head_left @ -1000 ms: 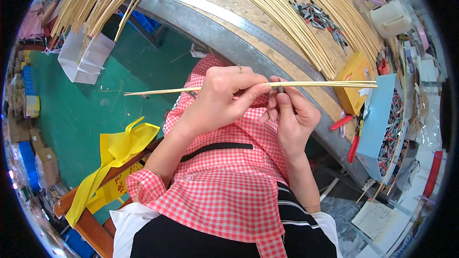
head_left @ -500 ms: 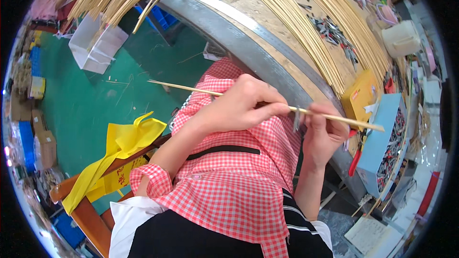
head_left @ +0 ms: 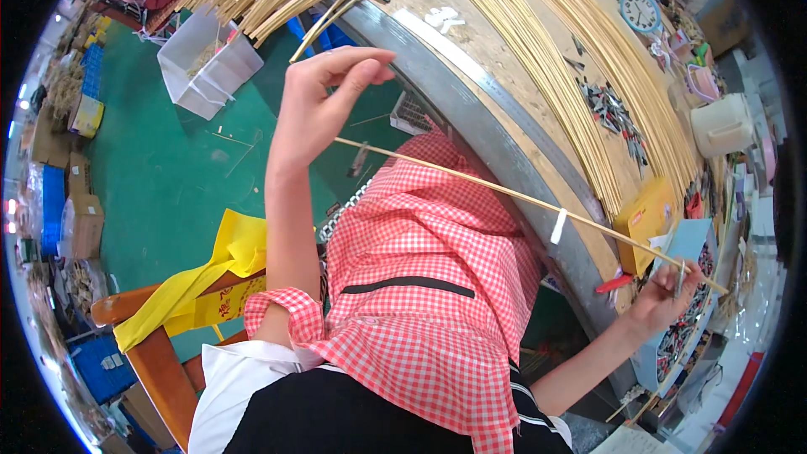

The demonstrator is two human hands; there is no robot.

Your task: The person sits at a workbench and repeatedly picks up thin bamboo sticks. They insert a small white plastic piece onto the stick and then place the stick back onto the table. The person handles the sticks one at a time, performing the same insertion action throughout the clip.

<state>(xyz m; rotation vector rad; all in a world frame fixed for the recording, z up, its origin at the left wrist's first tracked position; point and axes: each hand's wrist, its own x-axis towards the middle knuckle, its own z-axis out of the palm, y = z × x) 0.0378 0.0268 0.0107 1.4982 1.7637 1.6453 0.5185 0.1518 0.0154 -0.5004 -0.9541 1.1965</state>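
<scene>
A thin, pale wooden stick (head_left: 471, 176) slants across in front of my lap, its left end beside my left wrist. My right hand (head_left: 664, 301) grips it near its right end, over the light blue box. At those fingers is a small grey clip (head_left: 681, 276). Further along hang a short whitish piece (head_left: 558, 225) and, close to the left end, another grey clip (head_left: 359, 158). Above the stick, my left hand (head_left: 324, 101) is raised with bent fingers drawn toward the thumb. Nothing shows between its fingertips, and those fingers are off the stick.
On the workbench (head_left: 437, 67) lie long rows of sticks (head_left: 538, 92) and a heap of small clips (head_left: 614, 122). A yellow box (head_left: 643, 223) and the light blue box (head_left: 647, 366) of clips stand at the right. A white bin (head_left: 210, 67) is on the green floor.
My left hand has let go of the stick and risen to the upper left. My right hand has moved right and down, carrying the stick along with the pieces on it.
</scene>
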